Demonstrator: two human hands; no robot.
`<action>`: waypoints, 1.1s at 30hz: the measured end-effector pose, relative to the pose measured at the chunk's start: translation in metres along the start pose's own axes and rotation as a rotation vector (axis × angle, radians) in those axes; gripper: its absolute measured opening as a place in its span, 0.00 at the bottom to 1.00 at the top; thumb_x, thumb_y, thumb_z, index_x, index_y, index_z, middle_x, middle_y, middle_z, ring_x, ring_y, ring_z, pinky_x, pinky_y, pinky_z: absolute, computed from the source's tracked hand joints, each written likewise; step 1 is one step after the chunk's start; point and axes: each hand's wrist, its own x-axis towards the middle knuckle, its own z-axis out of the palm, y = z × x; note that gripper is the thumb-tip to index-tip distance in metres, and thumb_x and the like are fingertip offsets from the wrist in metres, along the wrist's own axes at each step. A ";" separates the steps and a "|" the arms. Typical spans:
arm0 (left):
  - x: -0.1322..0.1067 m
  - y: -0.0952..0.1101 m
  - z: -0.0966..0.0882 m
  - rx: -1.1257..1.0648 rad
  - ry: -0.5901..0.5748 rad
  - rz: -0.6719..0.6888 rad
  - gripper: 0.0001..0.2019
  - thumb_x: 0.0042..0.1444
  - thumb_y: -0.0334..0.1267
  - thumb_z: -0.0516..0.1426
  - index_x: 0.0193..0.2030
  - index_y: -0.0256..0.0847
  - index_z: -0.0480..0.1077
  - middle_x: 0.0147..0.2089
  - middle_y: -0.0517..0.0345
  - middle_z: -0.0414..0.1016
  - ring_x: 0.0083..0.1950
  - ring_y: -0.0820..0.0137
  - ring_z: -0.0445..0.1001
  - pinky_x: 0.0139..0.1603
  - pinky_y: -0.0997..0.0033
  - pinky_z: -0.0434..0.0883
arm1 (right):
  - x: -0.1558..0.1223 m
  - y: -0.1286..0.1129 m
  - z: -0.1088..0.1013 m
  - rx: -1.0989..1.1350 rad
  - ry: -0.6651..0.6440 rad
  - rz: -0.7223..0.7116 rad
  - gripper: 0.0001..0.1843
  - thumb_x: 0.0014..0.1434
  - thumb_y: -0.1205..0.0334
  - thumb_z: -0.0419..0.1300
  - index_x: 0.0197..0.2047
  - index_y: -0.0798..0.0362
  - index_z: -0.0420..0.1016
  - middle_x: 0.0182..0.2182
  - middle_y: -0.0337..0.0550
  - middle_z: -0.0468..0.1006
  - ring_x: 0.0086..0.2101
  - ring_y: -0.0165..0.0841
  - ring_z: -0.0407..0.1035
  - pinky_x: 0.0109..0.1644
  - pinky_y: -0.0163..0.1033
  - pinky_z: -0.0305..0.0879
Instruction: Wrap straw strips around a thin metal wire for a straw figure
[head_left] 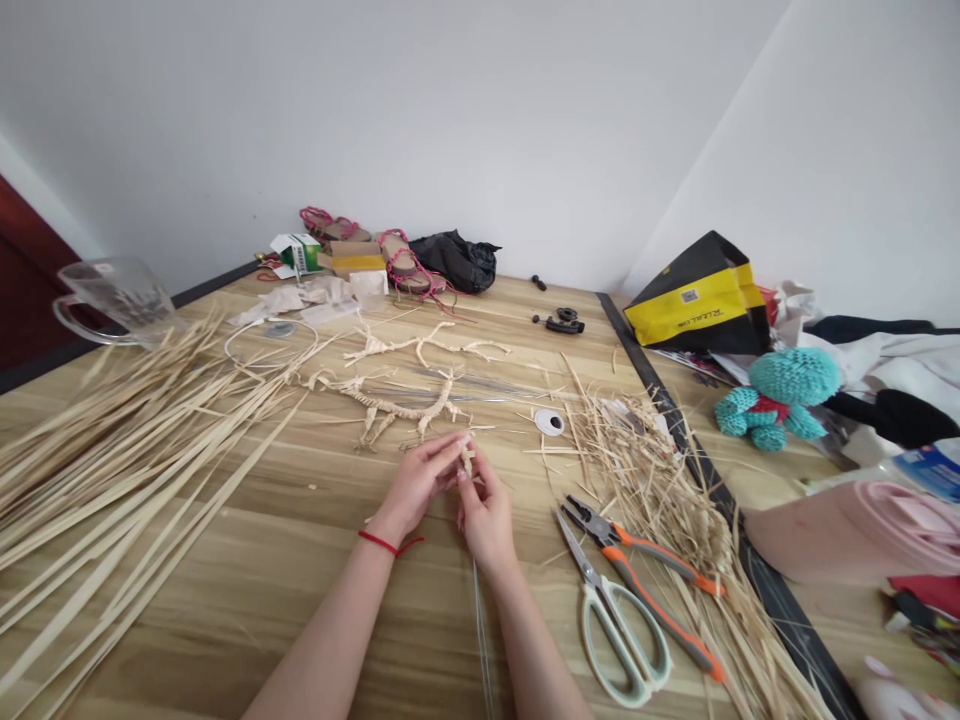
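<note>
My left hand (416, 483) and my right hand (484, 510) meet above the wooden tabletop (285, 540), with fingertips pinching a small piece of braided straw (468, 460). A thin wire (480, 640) runs down from my right hand toward me. A red string bracelet (379, 543) circles my left wrist. Just beyond my hands lie a woven straw figure (390, 402) and a second straw form (420, 346). Orange-handled pliers (637, 580) and pale green scissors (619, 630) rest to the right, on loose straw scraps (645, 480). Long straw strips (112, 470) fill the left side.
A small plastic googly eye (549, 422) lies near the scraps. A glass jug (116, 300), pink-strapped sandals (401, 265) and a black plastic bag (454, 260) stand at the far edge. Past the black table edge (675, 440) sit a teal crocheted toy (776, 395) and a yellow-black bag (697, 300).
</note>
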 end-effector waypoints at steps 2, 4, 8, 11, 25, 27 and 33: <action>0.000 0.000 0.002 0.017 0.030 0.013 0.18 0.44 0.34 0.65 0.44 0.39 0.75 0.45 0.49 0.77 0.39 0.69 0.74 0.37 0.74 0.69 | 0.000 -0.001 -0.001 -0.021 -0.018 0.007 0.28 0.53 0.51 0.56 0.55 0.54 0.68 0.24 0.40 0.75 0.21 0.31 0.66 0.21 0.33 0.63; 0.000 -0.001 0.003 0.015 0.038 0.019 0.17 0.43 0.34 0.65 0.43 0.38 0.76 0.45 0.49 0.77 0.40 0.68 0.74 0.39 0.73 0.70 | 0.000 -0.002 -0.001 -0.041 -0.022 0.017 0.29 0.54 0.50 0.56 0.55 0.56 0.67 0.23 0.39 0.74 0.20 0.29 0.64 0.20 0.32 0.61; 0.002 -0.003 0.002 -0.007 0.023 0.015 0.16 0.44 0.33 0.65 0.43 0.37 0.75 0.43 0.48 0.78 0.42 0.65 0.75 0.44 0.68 0.71 | -0.001 -0.006 0.000 -0.072 0.042 0.030 0.28 0.54 0.48 0.55 0.54 0.56 0.66 0.22 0.36 0.72 0.18 0.27 0.61 0.19 0.31 0.57; 0.003 -0.004 0.001 -0.023 0.023 0.016 0.16 0.43 0.32 0.65 0.43 0.36 0.75 0.42 0.48 0.78 0.42 0.65 0.75 0.46 0.66 0.70 | 0.002 -0.005 0.000 -0.050 0.123 0.049 0.25 0.55 0.48 0.55 0.51 0.54 0.63 0.22 0.34 0.70 0.17 0.26 0.61 0.18 0.30 0.56; 0.005 -0.008 0.002 0.062 0.102 0.035 0.15 0.42 0.31 0.65 0.40 0.37 0.74 0.40 0.50 0.78 0.41 0.66 0.75 0.44 0.68 0.71 | 0.009 -0.001 -0.003 -0.192 0.174 0.047 0.16 0.57 0.46 0.51 0.28 0.50 0.59 0.18 0.32 0.64 0.19 0.29 0.61 0.24 0.34 0.57; 0.005 -0.008 0.002 0.055 0.098 0.034 0.15 0.42 0.31 0.65 0.40 0.37 0.74 0.39 0.50 0.78 0.40 0.66 0.75 0.44 0.68 0.71 | 0.010 -0.001 -0.003 -0.238 0.146 0.030 0.18 0.58 0.46 0.50 0.25 0.50 0.59 0.16 0.31 0.62 0.19 0.29 0.59 0.24 0.34 0.55; 0.006 -0.009 0.000 0.038 0.098 0.041 0.15 0.42 0.31 0.65 0.40 0.36 0.75 0.38 0.51 0.78 0.39 0.67 0.75 0.44 0.68 0.71 | 0.010 0.000 -0.004 -0.261 0.100 -0.045 0.17 0.59 0.48 0.49 0.25 0.50 0.60 0.18 0.32 0.62 0.21 0.29 0.58 0.28 0.34 0.55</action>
